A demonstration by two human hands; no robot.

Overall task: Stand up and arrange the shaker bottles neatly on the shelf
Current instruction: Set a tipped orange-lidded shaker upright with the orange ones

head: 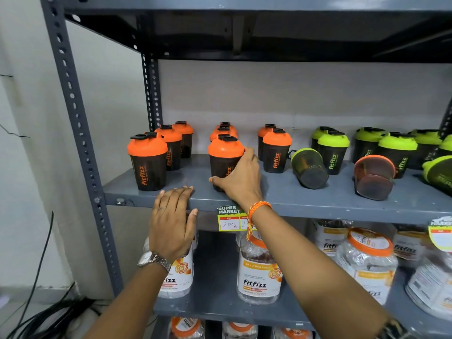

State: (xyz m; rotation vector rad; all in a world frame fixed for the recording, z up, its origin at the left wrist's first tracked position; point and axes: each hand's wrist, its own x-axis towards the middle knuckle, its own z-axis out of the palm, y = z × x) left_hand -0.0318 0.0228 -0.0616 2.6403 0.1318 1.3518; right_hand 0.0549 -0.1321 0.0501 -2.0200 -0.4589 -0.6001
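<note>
Left hand [172, 217]: flat on the shelf [305, 200] edge, fingers spread, holding nothing.
Right hand [241, 178]: wrapped around an upright orange-lidded bottle [224, 156] at the shelf front.
Fallen bottles: green one [308, 167] and orange one [373, 177] lie tipped, further right.
Handling: probably light, stiff, smooth plastic; take them around the body.

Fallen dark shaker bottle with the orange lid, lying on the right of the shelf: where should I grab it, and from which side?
Grip the fallen orange-lidded shaker bottle around its dark body, near the base. The base points toward the front edge, lid toward the back, so reach from the front, slightly above, then tip it upright.
</note>
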